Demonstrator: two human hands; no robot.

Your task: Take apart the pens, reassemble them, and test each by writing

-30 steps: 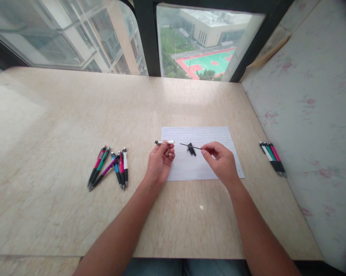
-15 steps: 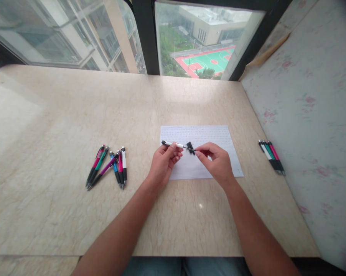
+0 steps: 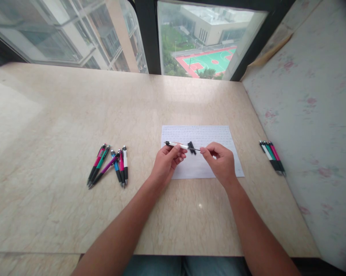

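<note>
My left hand [image 3: 165, 163] is closed around a white pen barrel [image 3: 176, 145], held level above the left edge of a white sheet of paper [image 3: 219, 135]. My right hand [image 3: 220, 163] pinches the near end of a thin black refill [image 3: 193, 148], whose far end goes into the barrel's right end. Small black pen parts [image 3: 191, 147] lie on the paper just behind the refill, between my two hands.
Several coloured pens [image 3: 109, 165] lie in a loose bunch on the beige table [image 3: 60, 115] to my left. A neat row of pens [image 3: 271, 156] lies near the right edge by the floral wall. A window runs along the far edge.
My hands came together: the barrel and the refill were apart a second ago, and the refill's tip now sits in the barrel. My left hand moved right.
</note>
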